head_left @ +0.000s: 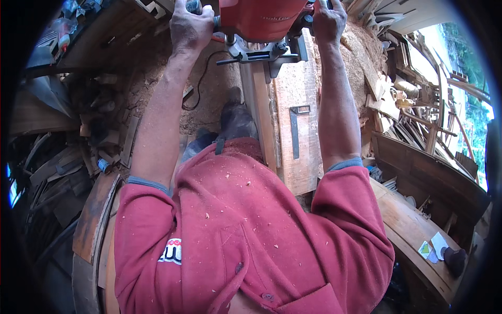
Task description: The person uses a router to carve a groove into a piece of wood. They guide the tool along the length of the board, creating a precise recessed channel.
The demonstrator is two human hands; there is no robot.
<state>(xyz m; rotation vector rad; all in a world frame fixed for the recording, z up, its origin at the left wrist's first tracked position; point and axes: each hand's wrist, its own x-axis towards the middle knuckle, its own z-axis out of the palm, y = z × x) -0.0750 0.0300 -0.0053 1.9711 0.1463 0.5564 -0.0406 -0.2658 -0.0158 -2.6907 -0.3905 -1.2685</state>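
Observation:
At the top of the head view a red plunge router rests over the edge of a long wooden board. My left hand is wrapped around its left side handle. On the opposite side, my right hand grips the other handle, its fingertips partly cut off by the picture's top edge. The grey metal base with an edge guide shows below the red housing; the router bit is hidden. A try square lies on the pale workbench, right of the board.
A black cable loops down on the left over the dust-strewn floor. Sawdust and shavings are heaped beyond my right forearm. Scrap wood is piled at the right, with dark offcuts at the left. A long plank lies at lower right.

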